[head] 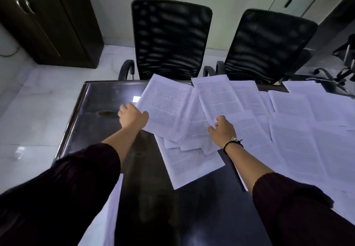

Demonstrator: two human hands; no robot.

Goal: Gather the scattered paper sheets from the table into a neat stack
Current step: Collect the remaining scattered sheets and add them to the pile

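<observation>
Several printed paper sheets lie scattered over the dark glossy table (99, 99). My left hand (132, 118) grips the left edge of a tilted sheet (165, 105) that rests on a loose pile. My right hand (222, 130), with a black wristband, pinches the near edge of another sheet (217, 95), which is slightly lifted. Below both hands a single sheet (190, 165) lies flat, partly under the pile. More overlapping sheets (299, 130) cover the table's right side.
Two black mesh office chairs (169, 38) (269, 44) stand at the table's far edge. A dark cabinet (48, 19) is at the back left on the white floor. Another sheet (113, 203) shows near my left sleeve. Bare tabletop lies at left and front.
</observation>
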